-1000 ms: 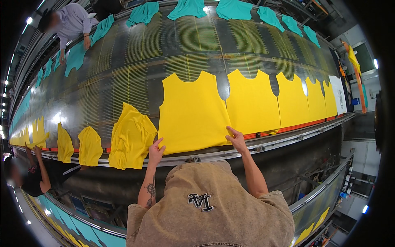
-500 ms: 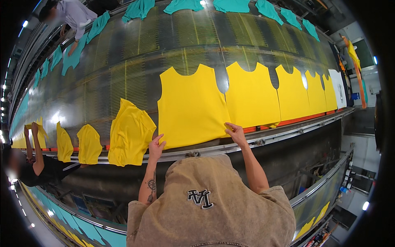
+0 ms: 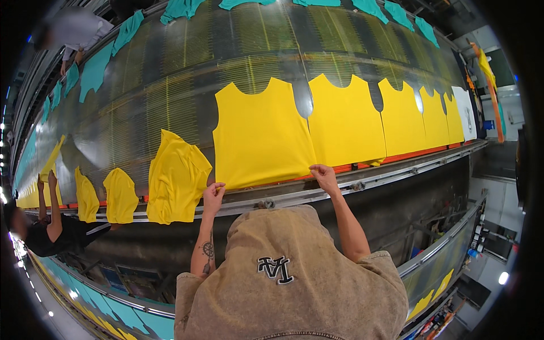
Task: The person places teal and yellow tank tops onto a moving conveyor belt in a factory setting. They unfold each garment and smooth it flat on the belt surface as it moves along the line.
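Your two hands were well apart, each pinched on a lower corner of the same yellow panel (image 3: 260, 133). Your left hand (image 3: 213, 198) had its thumb and fingers closed on the left corner, and your right hand (image 3: 325, 179) gripped the right corner, with the hem stretched between them. The yellow panel lay in front of you, mostly flat on the long dark table (image 3: 136, 107), its scooped neckline facing away from you and its hem near the metal rail (image 3: 388, 180) along the table's edge.

To your right, a row of matching yellow panels (image 3: 347, 122) lay side by side, the nearest right up against yours, with a white panel (image 3: 464, 113) at the far end. An orange-red strip (image 3: 408, 154) showed below their hems. Just beside your left hand sat a rumpled yellow piece (image 3: 175, 178), its lower part hanging over the rail, and two smaller-looking yellow pieces (image 3: 120, 195) lay farther left.

Teal pieces (image 3: 249, 3) lined the opposite side of the table. At far left, a co-worker in a dark top (image 3: 42, 235) had both arms raised at a lifted yellow piece (image 3: 52, 160), though the small, bent view there hid the exact grip
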A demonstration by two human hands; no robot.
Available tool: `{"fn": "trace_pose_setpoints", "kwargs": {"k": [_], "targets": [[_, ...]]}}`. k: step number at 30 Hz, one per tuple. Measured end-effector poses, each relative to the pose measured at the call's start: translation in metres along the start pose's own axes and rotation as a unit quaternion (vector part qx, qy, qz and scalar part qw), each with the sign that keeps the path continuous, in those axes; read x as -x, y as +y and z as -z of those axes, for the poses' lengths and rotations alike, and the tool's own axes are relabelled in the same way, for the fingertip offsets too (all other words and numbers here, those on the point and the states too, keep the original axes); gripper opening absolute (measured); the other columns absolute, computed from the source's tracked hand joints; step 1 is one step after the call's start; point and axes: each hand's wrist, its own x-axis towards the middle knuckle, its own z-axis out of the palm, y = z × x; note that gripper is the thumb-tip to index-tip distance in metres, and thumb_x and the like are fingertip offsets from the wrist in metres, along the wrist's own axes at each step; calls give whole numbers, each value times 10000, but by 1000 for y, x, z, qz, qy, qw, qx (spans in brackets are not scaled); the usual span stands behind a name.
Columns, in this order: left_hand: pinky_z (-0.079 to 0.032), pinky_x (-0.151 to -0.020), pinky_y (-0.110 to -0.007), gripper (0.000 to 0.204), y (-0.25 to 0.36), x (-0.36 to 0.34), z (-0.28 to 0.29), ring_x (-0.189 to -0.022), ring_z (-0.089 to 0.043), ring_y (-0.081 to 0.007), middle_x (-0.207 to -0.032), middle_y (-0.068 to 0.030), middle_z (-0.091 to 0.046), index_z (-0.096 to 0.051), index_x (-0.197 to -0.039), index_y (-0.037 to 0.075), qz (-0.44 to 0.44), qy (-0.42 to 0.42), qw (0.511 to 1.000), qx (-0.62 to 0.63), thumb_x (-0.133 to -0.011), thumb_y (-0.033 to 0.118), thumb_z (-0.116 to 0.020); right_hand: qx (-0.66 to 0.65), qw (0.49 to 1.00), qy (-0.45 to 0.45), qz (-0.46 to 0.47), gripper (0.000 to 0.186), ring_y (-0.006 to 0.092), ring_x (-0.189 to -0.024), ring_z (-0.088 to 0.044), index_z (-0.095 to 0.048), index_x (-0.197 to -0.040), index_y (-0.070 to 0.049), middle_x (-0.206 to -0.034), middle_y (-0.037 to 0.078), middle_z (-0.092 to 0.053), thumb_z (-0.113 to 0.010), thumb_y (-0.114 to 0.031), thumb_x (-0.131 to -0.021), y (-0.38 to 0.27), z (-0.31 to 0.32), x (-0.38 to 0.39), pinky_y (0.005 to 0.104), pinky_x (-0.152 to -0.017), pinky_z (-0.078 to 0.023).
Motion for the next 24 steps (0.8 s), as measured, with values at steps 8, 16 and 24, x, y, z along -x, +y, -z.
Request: {"fn": "trace_pose_setpoints", "kwargs": {"k": [8,16,24], "targets": [[-462,-651,-294,62,-3,0,-1,-707,-580,-146,-820,-56,-626,-606,-961,10,-38,33,993,-104,-925,52,-635,42,997,42,-39,134,181,-844,-695,-655,-1027,-2,-875,99,-711,-649,-99,-935,9,0,1,313,-778,-528],[-498,-708,-408,120,19,8,-4,-769,-633,-344,-805,-146,-614,-534,-921,23,-89,61,960,-259,-886,56,-643,189,980,69,-1,169,266,-758,-688,-618,-944,4,-827,141,-693,-690,-145,-910,-6,4,2,351,-725,-543],[-468,-865,-465,263,78,-73,-8,-985,-596,-365,-977,-157,-657,-632,-1126,28,-135,157,904,-373,-900,156,-667,167,979,115,34,198,299,-757,-707,-680,-963,15,-857,173,-717,-707,-165,-883,-49,16,-94,378,-697,-552]]}}
